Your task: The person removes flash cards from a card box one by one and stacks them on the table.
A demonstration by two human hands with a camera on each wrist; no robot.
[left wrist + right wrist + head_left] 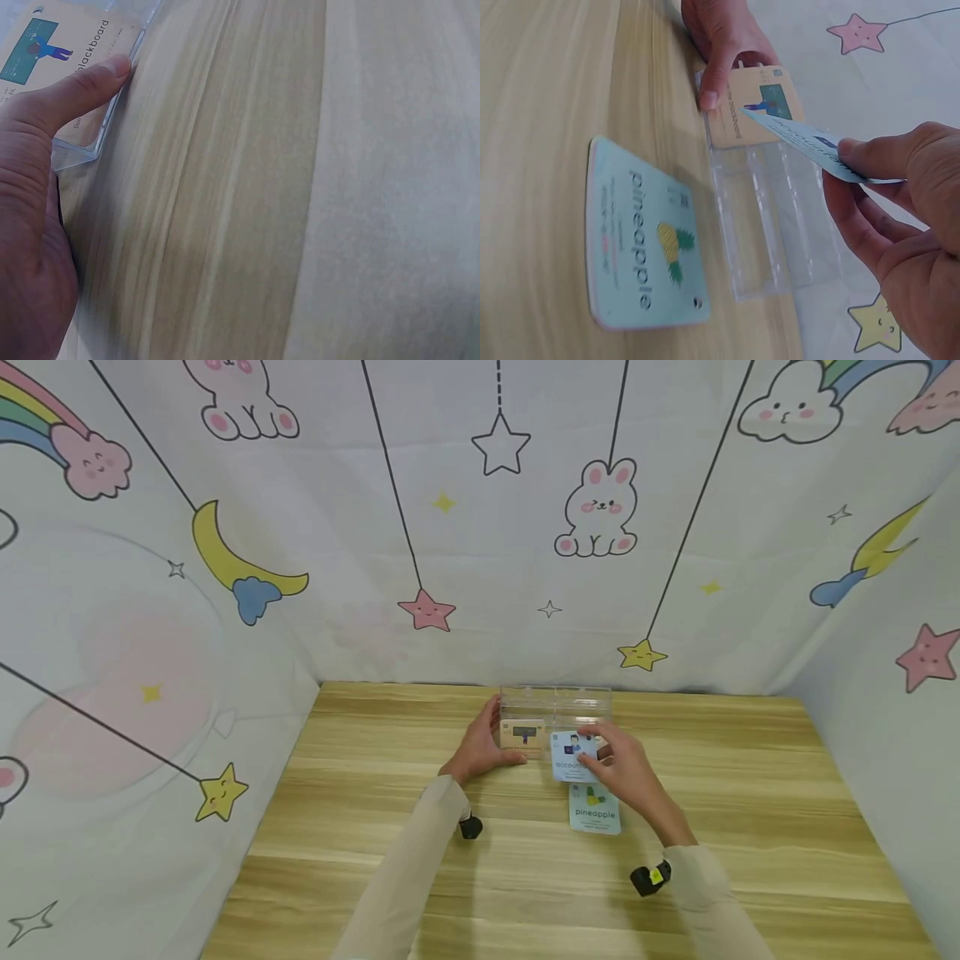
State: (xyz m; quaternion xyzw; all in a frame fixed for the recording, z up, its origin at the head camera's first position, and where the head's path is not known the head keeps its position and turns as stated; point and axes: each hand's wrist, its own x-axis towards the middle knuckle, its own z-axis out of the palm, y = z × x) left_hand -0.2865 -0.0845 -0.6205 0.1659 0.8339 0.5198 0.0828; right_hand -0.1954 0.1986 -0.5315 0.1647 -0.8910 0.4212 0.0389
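My right hand (626,768) pinches a light blue accountant card (572,758) between thumb and fingers; in the right wrist view this card (810,146) is tilted, above the holder. A clear plastic card holder (581,696) with several compartments stands at the back of the table. My left hand (480,745) grips its left end. Across the lower edge of the beige blackboard card (45,45), in the holder's front left compartment, lies the left thumb; the other left fingers are mostly hidden. Nearer to me, a pale green pineapple card (595,814) lies face up on the table.
The wooden table (360,852) ends at a white cloth backdrop (480,552) just behind the holder. The cloth also hangs along both sides. It carries printed stars, rabbits and moons.
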